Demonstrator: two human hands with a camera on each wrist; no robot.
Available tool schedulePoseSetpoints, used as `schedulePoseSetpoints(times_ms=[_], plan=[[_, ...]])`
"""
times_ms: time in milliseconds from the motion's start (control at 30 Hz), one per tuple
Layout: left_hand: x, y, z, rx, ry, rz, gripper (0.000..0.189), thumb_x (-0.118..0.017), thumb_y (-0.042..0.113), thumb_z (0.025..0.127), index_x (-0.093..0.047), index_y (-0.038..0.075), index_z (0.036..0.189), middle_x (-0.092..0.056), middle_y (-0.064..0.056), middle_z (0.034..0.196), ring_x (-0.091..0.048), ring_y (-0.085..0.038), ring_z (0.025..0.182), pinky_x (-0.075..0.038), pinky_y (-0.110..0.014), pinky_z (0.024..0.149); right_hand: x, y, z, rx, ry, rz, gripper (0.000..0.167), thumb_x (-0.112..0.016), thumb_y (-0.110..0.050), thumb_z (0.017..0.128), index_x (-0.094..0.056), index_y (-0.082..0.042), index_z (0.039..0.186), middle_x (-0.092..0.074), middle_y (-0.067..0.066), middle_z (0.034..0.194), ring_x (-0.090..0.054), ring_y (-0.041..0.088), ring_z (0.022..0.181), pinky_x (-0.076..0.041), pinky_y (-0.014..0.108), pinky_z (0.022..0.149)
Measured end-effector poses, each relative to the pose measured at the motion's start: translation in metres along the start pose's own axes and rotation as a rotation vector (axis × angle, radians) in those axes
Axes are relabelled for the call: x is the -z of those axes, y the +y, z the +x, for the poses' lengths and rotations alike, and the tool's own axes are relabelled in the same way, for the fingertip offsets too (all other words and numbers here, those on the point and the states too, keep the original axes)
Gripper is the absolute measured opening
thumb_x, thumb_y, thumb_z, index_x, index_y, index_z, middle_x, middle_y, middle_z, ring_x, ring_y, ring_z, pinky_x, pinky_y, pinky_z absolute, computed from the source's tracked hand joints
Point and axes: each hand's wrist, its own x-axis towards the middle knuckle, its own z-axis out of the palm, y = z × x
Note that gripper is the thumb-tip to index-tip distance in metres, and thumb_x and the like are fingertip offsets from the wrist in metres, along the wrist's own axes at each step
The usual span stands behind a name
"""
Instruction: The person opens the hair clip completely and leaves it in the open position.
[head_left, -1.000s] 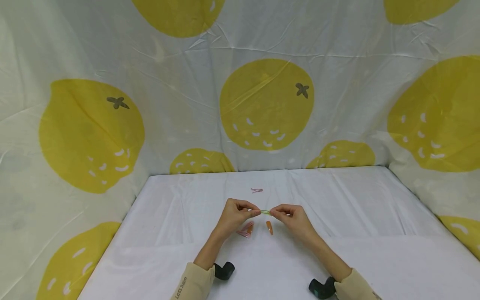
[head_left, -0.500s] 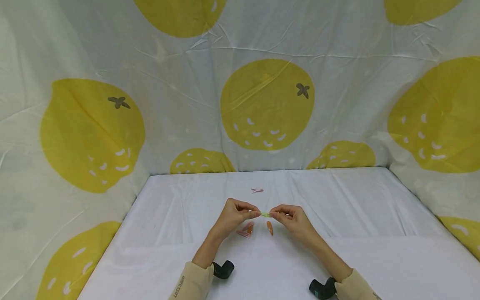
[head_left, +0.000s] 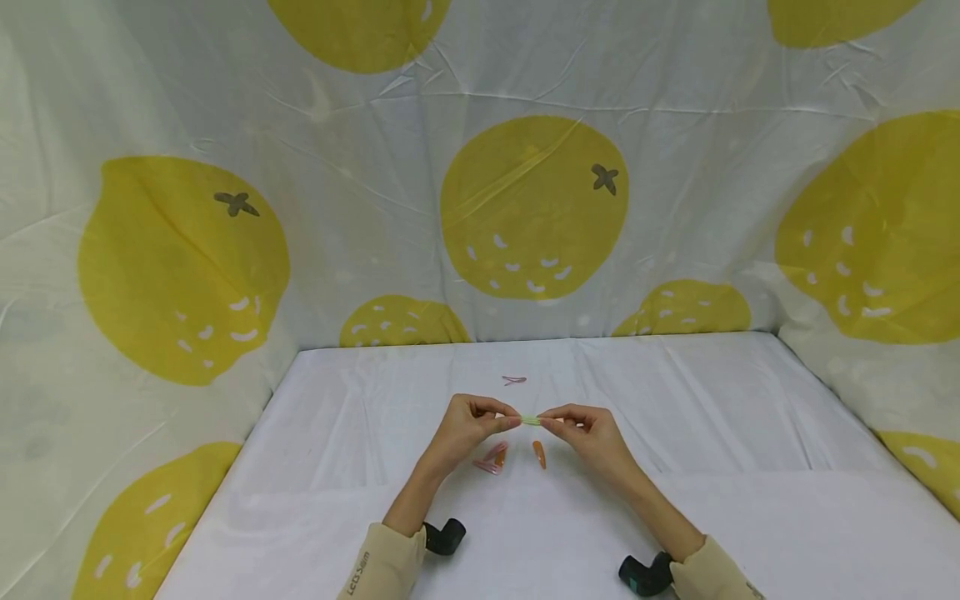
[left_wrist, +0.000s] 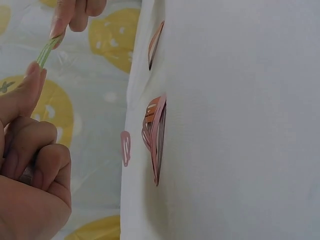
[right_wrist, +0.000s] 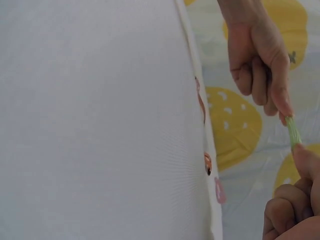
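A small light green snap hair clip [head_left: 530, 421], or a few stacked flat, spans the gap between my two hands above the table. My left hand [head_left: 467, 429] pinches its left end between thumb and forefinger. The other end is pinched the same way by my right hand [head_left: 588, 437]. Fingertips hide both ends; in the left wrist view the green hair clip [left_wrist: 46, 52] shows several thin parallel strips. Below the hands lie a pile of pink hair clips [left_wrist: 159, 140] with an orange one [left_wrist: 151, 111] against it, and, to the right, a separate orange hair clip [head_left: 539, 455].
Farther back on the white-covered table [head_left: 750, 517] lies a lone pink hair clip [head_left: 514, 380]. A lemon-print cloth [head_left: 360, 208] hangs behind and on both sides. Black wrist cameras [head_left: 446, 537] sit at the sleeve cuffs [head_left: 386, 558].
The green hair clip turns between my fingertips: an open loop showed first, then a narrow edge, and now a fuller face. Both hands rise slightly and keep their pinch.
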Motion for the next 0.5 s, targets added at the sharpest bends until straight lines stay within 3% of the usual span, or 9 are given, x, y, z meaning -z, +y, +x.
schedulePoseSetpoints(times_ms=[100, 267, 500], plan=[[0.0002, 0.0003, 0.0000, 0.003, -0.002, 0.006, 0.016, -0.084, 0.015, 0.087, -0.082, 0.003, 0.098, -0.061, 0.004, 0.065, -0.028, -0.006, 0.054, -0.024, -0.021, 0.051, 0.0005, 0.0002, -0.0001, 0.013, 0.011, 0.007, 0.014, -0.079, -0.021, 0.092, -0.082, -0.011, 0.102, -0.046, -0.004, 0.063, -0.034, 0.002, 0.057, -0.030, 0.021, 0.052], [-0.0014, 0.0012, 0.0003, -0.003, 0.004, 0.028, 0.017, -0.084, 0.014, 0.087, -0.082, 0.003, 0.100, -0.033, 0.008, 0.053, -0.024, -0.006, 0.050, -0.021, -0.021, 0.048, 0.0010, 0.0007, -0.0008, 0.019, 0.024, 0.003, 0.014, -0.080, -0.020, 0.092, -0.082, -0.010, 0.102, -0.043, -0.004, 0.063, -0.033, 0.002, 0.057, -0.028, 0.022, 0.049], [-0.0031, 0.0008, 0.0012, -0.005, 0.037, 0.063, 0.016, -0.086, 0.013, 0.085, -0.083, 0.005, 0.098, -0.031, 0.009, 0.051, -0.022, -0.006, 0.048, -0.020, -0.020, 0.047, 0.0009, 0.0023, -0.0007, -0.006, 0.020, 0.000, 0.015, -0.083, -0.021, 0.089, -0.084, -0.012, 0.101, -0.043, -0.003, 0.060, -0.033, 0.003, 0.055, -0.028, 0.022, 0.050]])
